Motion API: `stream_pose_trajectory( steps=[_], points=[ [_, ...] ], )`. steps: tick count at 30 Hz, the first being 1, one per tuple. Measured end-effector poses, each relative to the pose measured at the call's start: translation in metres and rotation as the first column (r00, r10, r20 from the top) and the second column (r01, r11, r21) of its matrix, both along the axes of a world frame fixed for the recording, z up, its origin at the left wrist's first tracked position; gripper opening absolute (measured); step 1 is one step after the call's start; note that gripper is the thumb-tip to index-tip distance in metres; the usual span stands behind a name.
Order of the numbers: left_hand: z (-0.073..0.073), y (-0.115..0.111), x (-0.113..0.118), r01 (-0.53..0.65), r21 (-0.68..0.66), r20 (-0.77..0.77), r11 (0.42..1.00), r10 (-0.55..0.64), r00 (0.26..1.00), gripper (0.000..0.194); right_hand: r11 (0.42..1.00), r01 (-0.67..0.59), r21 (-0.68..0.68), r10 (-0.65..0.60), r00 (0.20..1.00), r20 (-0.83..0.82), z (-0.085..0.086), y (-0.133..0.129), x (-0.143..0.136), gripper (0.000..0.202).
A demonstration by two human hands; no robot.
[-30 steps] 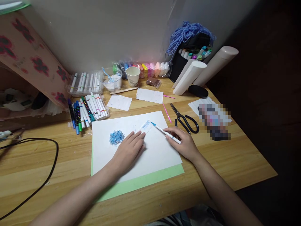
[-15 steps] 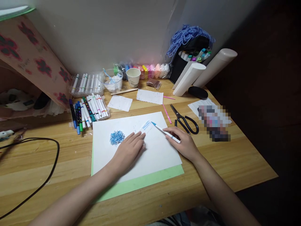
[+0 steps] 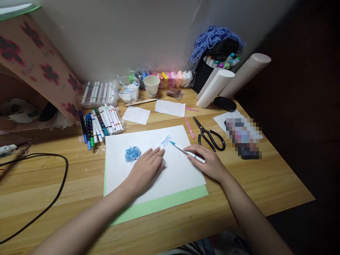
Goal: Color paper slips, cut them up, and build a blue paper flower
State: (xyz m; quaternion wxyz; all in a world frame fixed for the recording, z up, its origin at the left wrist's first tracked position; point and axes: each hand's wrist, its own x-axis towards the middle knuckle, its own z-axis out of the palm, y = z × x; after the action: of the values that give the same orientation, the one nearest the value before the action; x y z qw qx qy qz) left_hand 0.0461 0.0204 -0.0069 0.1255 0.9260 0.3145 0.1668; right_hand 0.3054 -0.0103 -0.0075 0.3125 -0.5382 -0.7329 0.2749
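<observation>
My right hand [image 3: 207, 161] holds a white marker [image 3: 188, 152] with a blue tip. That tip touches a small white paper strip [image 3: 166, 140] streaked with blue lines. My left hand [image 3: 147, 166] lies with its fingers stretched out over the strip's lower end, pressing it against a large white sheet [image 3: 175, 177]. Left of those fingers sits a heap of blue and white shreds [image 3: 132, 154]. A green sheet [image 3: 159, 209] shows from under the white one.
Black-handled scissors [image 3: 208, 136] lie right of the paper. Several markers [image 3: 97, 124] fill open cases at the left. Behind stand a paper cup [image 3: 151, 86] and a clear bowl [image 3: 128, 94]. A black cable [image 3: 65, 173] loops across the left of the table.
The blue marker's tip has moved slightly down and left along the strip, and more blue lines show there. My left hand stays in place on the strip.
</observation>
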Motion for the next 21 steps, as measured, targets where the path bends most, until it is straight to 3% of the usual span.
stream_pose_trajectory(
  steps=[5,11,17,21],
  points=[
    [-0.0012,0.0006,0.0006,0.002,0.008,0.009,1.0,-0.003,1.0,0.018,0.996,0.078,0.041,-0.079,0.996,0.035,-0.0001,-0.0005,0.0034,0.024],
    [0.0007,0.0002,0.0003,-0.001,-0.01,0.002,1.0,0.001,1.0,0.018,0.997,-0.082,-0.004,0.082,0.997,0.007,-0.0006,-0.0027,-0.0042,0.023],
    [-0.0018,0.0008,-0.0005,0.001,-0.01,0.003,1.0,0.0,1.0,0.018,0.997,0.055,0.048,-0.057,0.997,0.044,-0.0012,-0.0011,0.0022,0.024],
    [-0.0035,0.0008,-0.0009,-0.001,-0.024,0.004,1.0,0.002,1.0,0.018,0.994,-0.087,0.063,0.085,0.996,0.019,0.0018,-0.0024,0.0005,0.024]
  ],
)
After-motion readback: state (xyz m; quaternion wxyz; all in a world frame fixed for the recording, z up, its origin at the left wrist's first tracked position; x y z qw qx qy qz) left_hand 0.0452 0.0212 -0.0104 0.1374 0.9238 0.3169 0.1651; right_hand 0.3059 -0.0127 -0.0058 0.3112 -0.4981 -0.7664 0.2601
